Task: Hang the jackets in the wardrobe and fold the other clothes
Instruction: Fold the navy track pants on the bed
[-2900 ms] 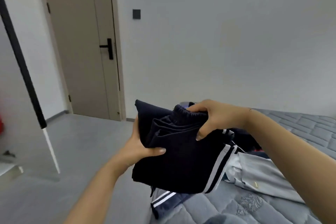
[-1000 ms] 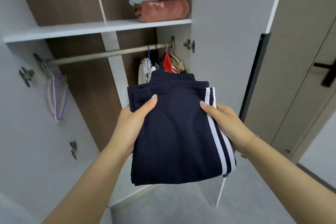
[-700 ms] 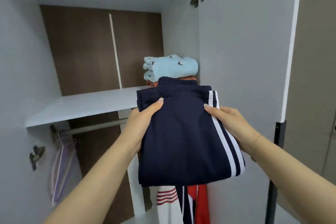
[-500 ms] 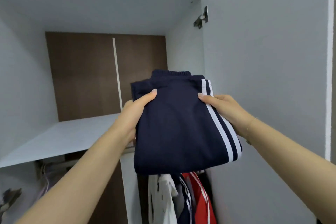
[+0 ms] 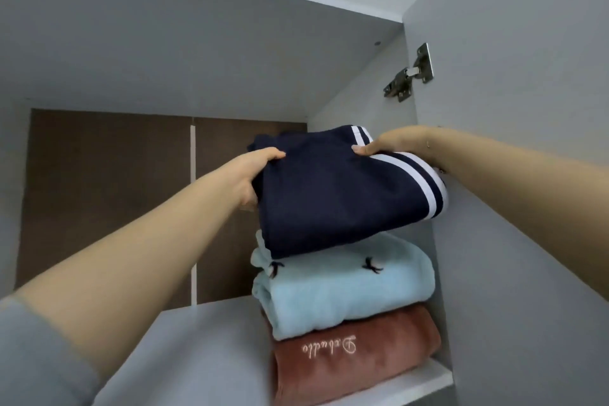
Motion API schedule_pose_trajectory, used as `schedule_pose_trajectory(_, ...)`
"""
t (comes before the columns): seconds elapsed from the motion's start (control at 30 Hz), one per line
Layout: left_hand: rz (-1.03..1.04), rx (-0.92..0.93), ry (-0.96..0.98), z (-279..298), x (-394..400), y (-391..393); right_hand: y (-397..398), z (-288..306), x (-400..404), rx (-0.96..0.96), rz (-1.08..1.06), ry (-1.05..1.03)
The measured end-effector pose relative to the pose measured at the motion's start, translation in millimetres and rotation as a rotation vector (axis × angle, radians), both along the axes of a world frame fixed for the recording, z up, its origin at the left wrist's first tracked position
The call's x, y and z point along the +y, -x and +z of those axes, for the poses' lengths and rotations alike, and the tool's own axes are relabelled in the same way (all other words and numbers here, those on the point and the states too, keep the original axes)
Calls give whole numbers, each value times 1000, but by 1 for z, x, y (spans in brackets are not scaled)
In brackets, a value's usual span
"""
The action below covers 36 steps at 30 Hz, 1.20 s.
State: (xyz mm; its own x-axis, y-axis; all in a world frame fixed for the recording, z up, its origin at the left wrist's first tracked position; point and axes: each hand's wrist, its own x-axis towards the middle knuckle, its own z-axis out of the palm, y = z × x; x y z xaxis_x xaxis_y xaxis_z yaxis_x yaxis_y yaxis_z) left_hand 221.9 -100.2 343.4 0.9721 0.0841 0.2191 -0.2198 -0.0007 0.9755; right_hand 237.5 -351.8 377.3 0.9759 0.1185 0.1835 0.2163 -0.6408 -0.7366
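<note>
Navy trousers hide both hands' fingers; embroidered lettering unreadable.

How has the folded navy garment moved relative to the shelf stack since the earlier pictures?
Yes. The folded navy garment, held by both hands, has gone up and inward: it now sits over the light blue garment on the shelf, having been below and in front before.

Folded trousers: navy, two white stripes along right edge. Directly under trousers: pale blue fleece bundle with small black bow marks. Below that: rust-pink fleece bundle, white script embroidery. Shelf white; wardrobe back panel behind trousers dark brown; side walls grey. Sleeve grey.
</note>
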Motion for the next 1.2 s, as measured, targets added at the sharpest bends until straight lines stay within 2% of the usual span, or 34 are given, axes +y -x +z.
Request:
schedule_pose_trajectory(0.1,-65,155,56,-14,10,-46,-47,-4,12,24,-90,127)
schedule_pose_trajectory(0.2,-139,237,59,-41,14,-80,-88,-29,28,-86,-158,468)
schedule_pose_trajectory(0.27,-179,273,80,-63,18,-95,-105,-50,42,-94,-166,686)
schedule_pose_trajectory(0.37,-180,269,149,-78,23,-106,-102,-57,53,-102,-133,749)
schedule_pose_trajectory(0.47,-130,177,120,-72,21,-98,-72,-42,51,-161,-84,604)
schedule_pose_trajectory(0.53,35,-56,56,-66,21,-97,-53,-41,46,-222,-4,490)
schedule_pose_trajectory(0.6,115,-249,-196,-58,10,-86,-44,-50,41,-199,54,465)
schedule_pose_trajectory(0.7,-117,-193,-408,-66,-13,-73,-45,-75,40,-110,78,469)
schedule_pose_trajectory(0.83,-194,-66,-607,-95,-18,-68,-52,-104,33,-159,67,306)
schedule_pose_trajectory(0.97,-197,-134,-515,-104,-9,-34,-39,-119,25,-273,44,181)
schedule_pose_trajectory(1.1,79,-247,-323,-97,-23,17,-6,-126,9,-364,2,39)
schedule_pose_trajectory(1.2,256,-352,-223,-109,-35,60,37,-140,-6,-393,32,-168)
